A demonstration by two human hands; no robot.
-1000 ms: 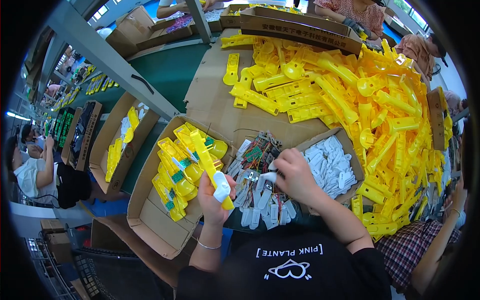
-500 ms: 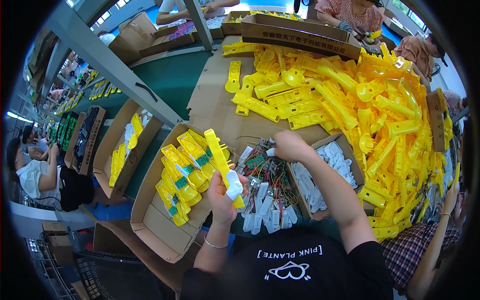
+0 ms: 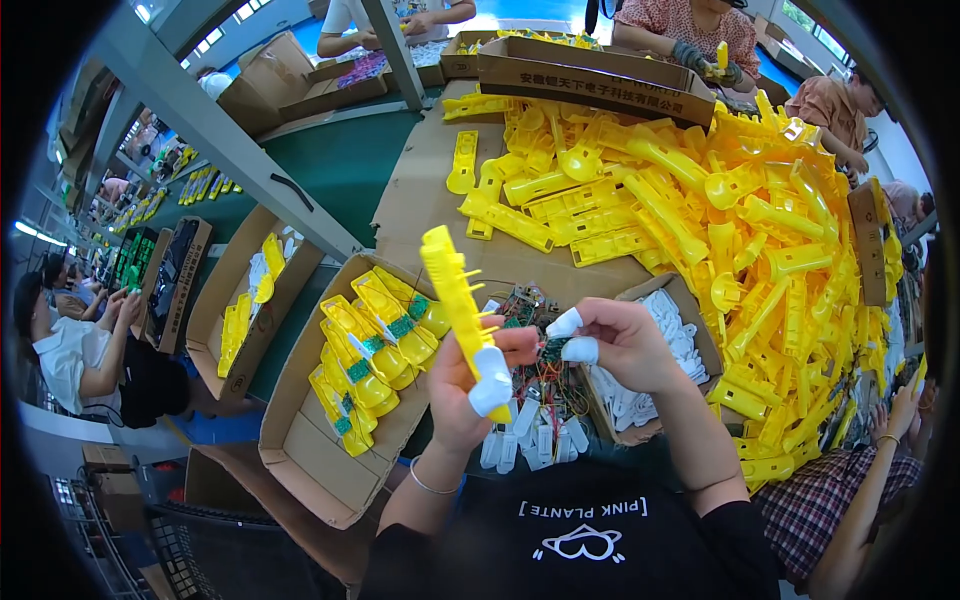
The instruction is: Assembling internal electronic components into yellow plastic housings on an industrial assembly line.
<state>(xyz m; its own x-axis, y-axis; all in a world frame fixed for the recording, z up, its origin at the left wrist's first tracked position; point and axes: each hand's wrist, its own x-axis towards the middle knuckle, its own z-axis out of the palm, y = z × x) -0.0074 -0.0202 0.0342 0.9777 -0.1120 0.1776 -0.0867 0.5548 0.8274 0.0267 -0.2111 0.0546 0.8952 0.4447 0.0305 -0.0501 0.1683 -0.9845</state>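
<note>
My left hand [image 3: 458,405], a white cover on its thumb, grips a long yellow plastic shell [image 3: 450,285] tilted upward, with small pegs along one edge. Close to it, my right hand [image 3: 635,345] has white covers on thumb and forefinger, which pinch a small dark-green circuit board [image 3: 551,350] with thin wires. Both hands are above a heap of wired boards and small white plastic pieces [image 3: 545,445]. Left of the hands, a cardboard box [image 3: 292,462] contains several yellow shells [image 3: 362,390] with green boards on them.
A big pile of yellow shells [image 3: 690,200] covers the right side of the bench. Beside my right forearm stands a box of white plastic parts [image 3: 662,320]. A metal post [image 3: 230,125] rises at the left. Other people work around the bench, one person's hand [image 3: 895,415] at the right.
My right hand has come back from the heap toward the left hand, now pinching a small circuit board. The left hand has shifted slightly right with the yellow shell.
</note>
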